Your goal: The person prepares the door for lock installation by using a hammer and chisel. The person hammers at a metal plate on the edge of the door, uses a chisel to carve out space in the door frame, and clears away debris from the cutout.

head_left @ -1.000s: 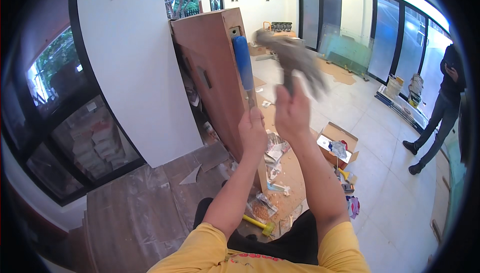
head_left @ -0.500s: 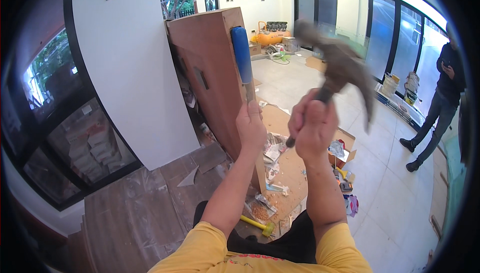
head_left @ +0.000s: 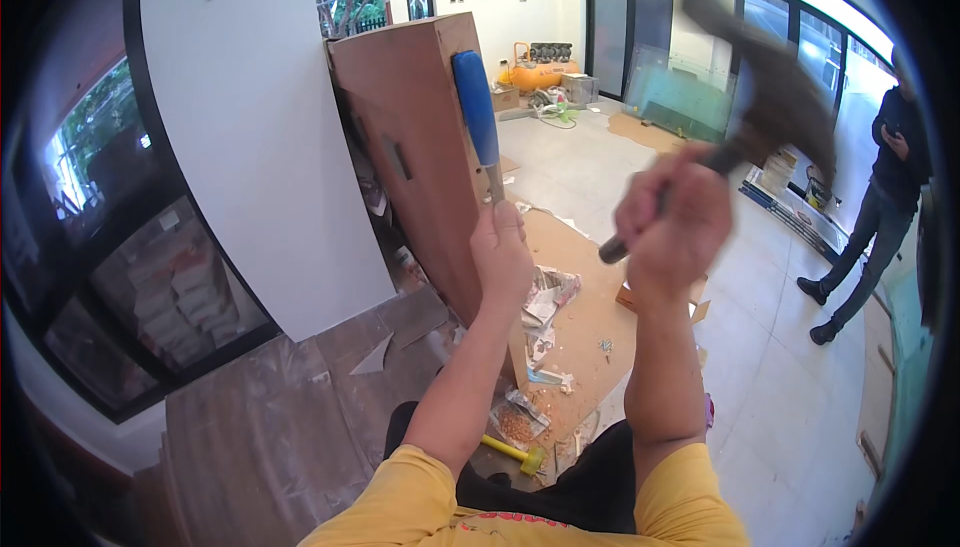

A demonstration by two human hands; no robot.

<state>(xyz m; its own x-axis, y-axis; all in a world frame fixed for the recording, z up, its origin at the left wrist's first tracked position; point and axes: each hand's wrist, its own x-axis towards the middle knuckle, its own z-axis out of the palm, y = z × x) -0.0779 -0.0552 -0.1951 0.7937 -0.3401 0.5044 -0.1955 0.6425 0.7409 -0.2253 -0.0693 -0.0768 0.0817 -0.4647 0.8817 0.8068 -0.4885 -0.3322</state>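
With the left hand [head_left: 503, 252] clenched round the blue-handled chisel [head_left: 477, 112] against the upright wooden panel's [head_left: 415, 147] edge, the right hand [head_left: 672, 222], fisted on the blurred, seemingly raised hammer [head_left: 765, 97], should strike the handle's top squarely.

Left: my bare left hand [head_left: 503, 252] is raised ahead of me, fingers wrapped in a closed fist, forearm rising from a yellow sleeve | Right: my bare right hand [head_left: 672, 224] is lifted beside it and slightly higher, fist clenched, blurred, wrist cocked back, forearm near upright | Gap: hands apart, not touching
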